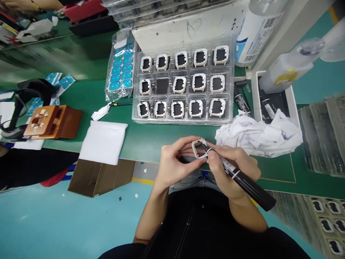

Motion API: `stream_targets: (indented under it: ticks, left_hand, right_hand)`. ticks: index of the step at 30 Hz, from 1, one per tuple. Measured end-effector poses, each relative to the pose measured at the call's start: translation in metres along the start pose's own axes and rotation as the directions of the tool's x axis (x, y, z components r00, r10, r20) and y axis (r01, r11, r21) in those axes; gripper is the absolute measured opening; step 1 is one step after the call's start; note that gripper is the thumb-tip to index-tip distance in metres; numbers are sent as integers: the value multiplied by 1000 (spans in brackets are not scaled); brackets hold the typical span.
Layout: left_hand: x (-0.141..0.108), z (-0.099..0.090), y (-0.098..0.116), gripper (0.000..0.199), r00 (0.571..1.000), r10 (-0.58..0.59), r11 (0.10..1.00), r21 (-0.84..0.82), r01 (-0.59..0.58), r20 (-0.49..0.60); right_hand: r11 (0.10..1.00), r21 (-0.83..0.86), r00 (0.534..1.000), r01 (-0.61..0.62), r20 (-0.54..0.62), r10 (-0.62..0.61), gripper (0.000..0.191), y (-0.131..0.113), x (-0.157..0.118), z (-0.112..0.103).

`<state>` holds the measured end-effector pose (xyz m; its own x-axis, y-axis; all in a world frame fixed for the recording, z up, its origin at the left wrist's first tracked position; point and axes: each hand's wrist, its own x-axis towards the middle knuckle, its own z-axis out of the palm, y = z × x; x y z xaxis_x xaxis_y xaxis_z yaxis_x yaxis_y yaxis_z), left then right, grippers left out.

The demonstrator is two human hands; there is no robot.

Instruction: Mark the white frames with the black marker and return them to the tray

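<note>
1. Step in hand: marker work on one small white frame, judged from the grip. The frame is held up in front of the person's body, at the near edge of the green bench.
2. Left hand: thumb and fingers curled, parted only by the frame's width, pinching its edges.
3. Right hand: fingers closed round a black marker, pen-fashion. Tip lies at the frame's inner edge; cannot tell whether it touches.
4. Next move, as judged: calls for a steady left pinch and a light, controlled tip along that narrow rim. A slip could mark the white face.
5. Beyond the hands: clear tray of similar frames, three rows; one middle-row pocket shows its dark base.
6. Right of the tray: crumpled white cloth, close by the right hand, likeliest hindrance to that elbow-side space.
7. Left: white foam sheet, orange-brown fixture, bagged blue pieces. None blocks the hands.
</note>
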<state>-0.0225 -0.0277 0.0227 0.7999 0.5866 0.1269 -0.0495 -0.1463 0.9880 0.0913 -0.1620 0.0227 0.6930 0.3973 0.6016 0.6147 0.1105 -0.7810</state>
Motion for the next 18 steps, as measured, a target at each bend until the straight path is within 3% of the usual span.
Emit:
stream_targets:
  ticks: [13, 16, 18]
  left_hand:
    - [1, -2, -5, 52, 999, 2, 1000, 2, -2, 37]
    - [0, -8, 2, 52, 998, 41, 998, 35, -42, 40]
    - [6, -22, 10, 54, 990, 138, 979, 146, -141, 29]
  right_hand:
    - [994, 101, 999, 36, -18, -34, 22, 5, -7, -5]
    - [993, 92, 997, -79, -1, 79, 7, 2, -8, -13]
    - [984, 54, 985, -171, 1, 171, 12, 2, -9, -18]
